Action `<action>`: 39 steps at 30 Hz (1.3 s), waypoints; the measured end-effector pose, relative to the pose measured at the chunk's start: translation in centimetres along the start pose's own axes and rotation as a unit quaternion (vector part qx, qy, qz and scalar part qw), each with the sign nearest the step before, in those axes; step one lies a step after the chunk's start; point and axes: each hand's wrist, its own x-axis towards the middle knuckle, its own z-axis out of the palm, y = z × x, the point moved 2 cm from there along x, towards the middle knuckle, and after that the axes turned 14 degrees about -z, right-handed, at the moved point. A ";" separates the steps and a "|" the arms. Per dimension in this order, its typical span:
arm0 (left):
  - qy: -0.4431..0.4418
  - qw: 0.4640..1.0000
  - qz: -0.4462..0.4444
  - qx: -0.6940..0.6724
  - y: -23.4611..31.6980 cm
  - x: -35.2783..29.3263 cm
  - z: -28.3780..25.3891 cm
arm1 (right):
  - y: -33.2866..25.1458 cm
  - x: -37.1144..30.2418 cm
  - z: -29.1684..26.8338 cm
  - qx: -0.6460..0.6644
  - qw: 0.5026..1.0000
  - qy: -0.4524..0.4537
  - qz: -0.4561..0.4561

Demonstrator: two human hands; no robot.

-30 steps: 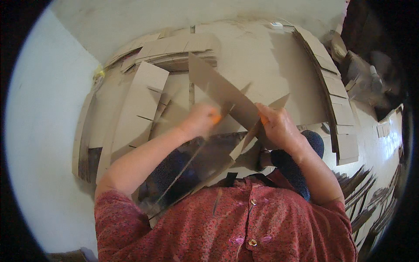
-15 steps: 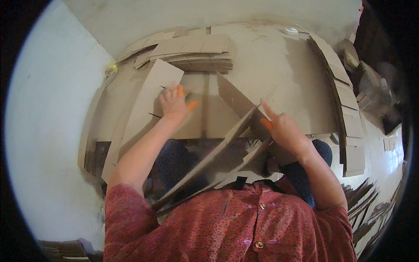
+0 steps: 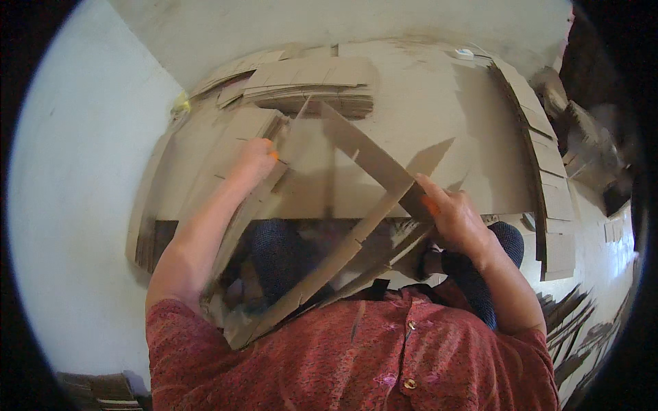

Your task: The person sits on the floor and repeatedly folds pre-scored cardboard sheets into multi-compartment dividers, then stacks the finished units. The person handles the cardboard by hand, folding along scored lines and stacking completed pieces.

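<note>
My left hand, with orange coverings on some fingers, closes on the edge of a long slotted cardboard strip at the left of the table. That strip is tilted and blurred by motion. My right hand grips a set of crossed cardboard strips at their crossing, with an orange covering showing on one digit. One long strip of this set slopes down over my lap toward my shirt. Other strips fan out beneath and behind it. The fingertips of the right hand are partly hidden behind the cardboard.
A stack of flat cardboard strips lies at the back of the table. Along the right edge runs a row of stacked strips. A small white box sits at the far right. More cardboard bundles are on the floor.
My left hand has gone from spread fingers to closed on the long strip and lifted its edge. The crossed strips have shifted and opened wider in my right hand, whose pointing finger has curled in.
</note>
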 end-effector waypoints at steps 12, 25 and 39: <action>-0.281 0.941 0.039 -0.186 12.6 -6.7 3.1 | 2.5 -1.4 -0.4 0.037 0.997 -0.028 0.055; 0.128 0.979 0.131 0.091 14.9 9.8 5.3 | 12.3 1.4 -3.1 -0.133 0.986 -0.035 0.096; 0.064 0.972 0.144 -0.177 13.2 17.0 2.7 | 15.8 4.2 -6.2 -0.291 0.945 0.114 0.100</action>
